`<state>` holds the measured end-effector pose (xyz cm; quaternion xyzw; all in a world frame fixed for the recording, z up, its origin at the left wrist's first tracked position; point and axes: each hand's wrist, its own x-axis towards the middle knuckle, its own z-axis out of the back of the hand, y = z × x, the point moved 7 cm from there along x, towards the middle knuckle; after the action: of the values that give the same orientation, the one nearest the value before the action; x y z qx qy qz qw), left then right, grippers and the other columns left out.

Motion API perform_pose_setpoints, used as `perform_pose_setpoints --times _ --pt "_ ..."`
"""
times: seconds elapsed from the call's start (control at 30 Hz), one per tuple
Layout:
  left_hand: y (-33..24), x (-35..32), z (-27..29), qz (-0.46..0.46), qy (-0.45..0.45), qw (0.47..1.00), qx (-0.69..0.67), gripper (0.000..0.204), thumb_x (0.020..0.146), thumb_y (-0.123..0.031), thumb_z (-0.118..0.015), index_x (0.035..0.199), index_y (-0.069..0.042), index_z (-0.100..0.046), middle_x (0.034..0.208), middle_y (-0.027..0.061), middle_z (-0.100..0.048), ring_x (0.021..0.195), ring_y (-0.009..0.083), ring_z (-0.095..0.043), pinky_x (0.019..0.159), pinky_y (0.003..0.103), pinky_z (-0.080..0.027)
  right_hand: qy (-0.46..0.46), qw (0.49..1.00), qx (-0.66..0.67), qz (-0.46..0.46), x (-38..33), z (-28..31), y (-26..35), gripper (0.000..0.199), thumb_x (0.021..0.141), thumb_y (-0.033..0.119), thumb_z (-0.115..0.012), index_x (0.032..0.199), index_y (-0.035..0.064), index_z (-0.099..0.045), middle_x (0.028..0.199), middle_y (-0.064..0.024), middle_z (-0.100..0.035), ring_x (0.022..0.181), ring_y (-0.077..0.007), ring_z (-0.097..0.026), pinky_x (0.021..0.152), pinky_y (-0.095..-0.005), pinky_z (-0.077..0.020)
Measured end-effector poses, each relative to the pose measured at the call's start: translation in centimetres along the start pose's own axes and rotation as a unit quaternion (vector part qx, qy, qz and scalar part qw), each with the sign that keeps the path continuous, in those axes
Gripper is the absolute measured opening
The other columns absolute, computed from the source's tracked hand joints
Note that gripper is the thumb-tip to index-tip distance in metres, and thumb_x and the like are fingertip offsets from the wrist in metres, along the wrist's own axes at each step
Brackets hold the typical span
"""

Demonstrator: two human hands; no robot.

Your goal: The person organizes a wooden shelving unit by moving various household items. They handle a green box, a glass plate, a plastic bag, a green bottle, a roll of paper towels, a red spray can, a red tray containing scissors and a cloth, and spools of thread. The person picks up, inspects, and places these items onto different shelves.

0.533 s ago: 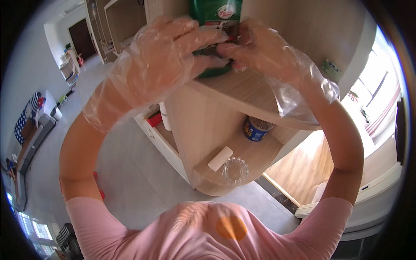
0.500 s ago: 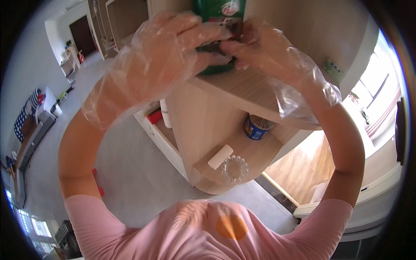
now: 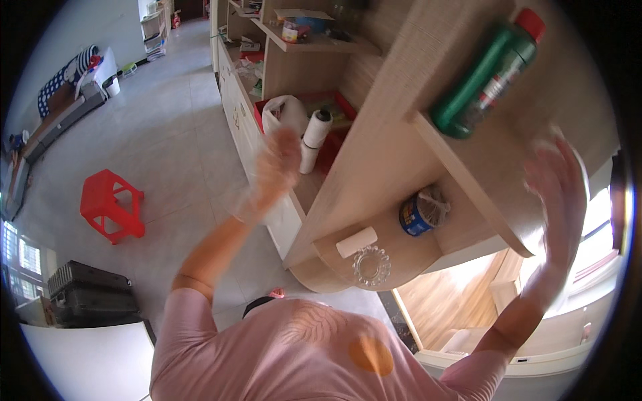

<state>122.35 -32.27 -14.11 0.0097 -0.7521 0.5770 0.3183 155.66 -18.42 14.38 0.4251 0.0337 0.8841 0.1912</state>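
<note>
A green bottle with a red cap [image 3: 483, 83] stands by itself on the upper corner shelf [image 3: 468, 170], touched by neither hand. My right hand [image 3: 560, 190], in a thin clear plastic glove, is raised to the right of that shelf. Its fingers are stretched out and nothing shows in them. My left hand [image 3: 277, 167], also gloved, is smeared by motion, so its fingers cannot be read. It appears in front of the cabinet, nearest to a white roll [image 3: 319, 127] and a white plastic bag [image 3: 284, 113].
On the lower curved shelf are a blue tub [image 3: 416, 217], a white cylinder [image 3: 357, 242] and a clear glass dish [image 3: 371, 266]. A red stool [image 3: 112, 206] and a black suitcase [image 3: 93, 294] stand at left. Open shelves [image 3: 311, 43] hold assorted items.
Both hands have come away from the green bottle, left hand down, right hand rightward. The bottle stays on the shelf. The view has swung, bringing in the red stool and cabinet.
</note>
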Motion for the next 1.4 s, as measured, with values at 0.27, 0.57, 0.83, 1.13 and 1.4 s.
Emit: perform_pose_setpoints --times 0.27,0.57,0.83,1.13,1.4 --pt "9.0 0.9 -3.9 0.000 0.008 0.978 0.207 0.073 0.072 -0.005 -0.067 0.135 -0.005 -0.029 0.129 0.0223 -0.043 0.116 0.0367 -0.046 0.094 0.040 -0.040 -0.001 0.993 0.022 -0.112 -10.6 2.4 1.3 0.048 0.086 0.038 -0.058 0.117 0.0031 -0.048 0.074 -0.0056 -0.059 0.066 -0.0101 -0.054 0.064 -0.0262 -0.0428" --pt "8.5 2.5 -4.7 0.027 -0.002 0.976 0.214 0.061 0.074 -0.012 -0.066 0.128 -0.009 -0.036 0.110 0.0226 -0.056 0.102 0.0402 -0.053 0.084 0.044 -0.044 0.025 0.961 0.140 -0.236 -14.7 1.5 2.1 0.039 0.085 0.026 -0.063 0.114 0.0033 -0.052 0.074 -0.0024 -0.058 0.061 -0.0097 -0.051 0.056 -0.0222 -0.0385" --pt "10.1 3.0 -3.5 -0.015 0.002 0.984 0.179 0.057 0.074 -0.013 -0.067 0.123 -0.007 -0.039 0.109 0.0222 -0.056 0.100 0.0404 -0.053 0.083 0.044 -0.045 0.076 0.943 0.233 -0.223 -14.3 -3.6 5.2 0.019 0.081 0.015 -0.063 0.093 0.0014 -0.059 0.072 -0.0082 -0.060 0.060 -0.0131 -0.055 0.053 -0.0245 -0.0438" --pt "8.5 0.6 -0.6 -0.024 0.029 0.993 0.109 0.062 0.071 -0.012 -0.071 0.123 -0.003 -0.039 0.113 0.0184 -0.054 0.104 0.0365 -0.053 0.088 0.039 -0.044 0.415 0.858 0.281 -0.114 -15.8 -18.6 7.4 0.024 0.076 0.010 -0.070 0.097 0.0048 -0.060 0.081 -0.0115 -0.066 0.071 -0.0233 -0.067 0.059 -0.0294 -0.0516" --pt "9.5 -2.0 0.2 0.077 0.085 0.993 -0.030 0.055 0.072 -0.005 -0.071 0.119 -0.002 -0.044 0.113 0.0102 -0.056 0.107 0.0189 -0.054 0.092 0.032 -0.044 0.300 0.913 0.163 -0.223 -16.4 -37.0 7.4 0.054 0.091 0.037 -0.046 0.130 0.0011 -0.036 0.124 -0.0189 -0.047 0.106 -0.0287 -0.053 0.087 -0.0332 -0.0435"
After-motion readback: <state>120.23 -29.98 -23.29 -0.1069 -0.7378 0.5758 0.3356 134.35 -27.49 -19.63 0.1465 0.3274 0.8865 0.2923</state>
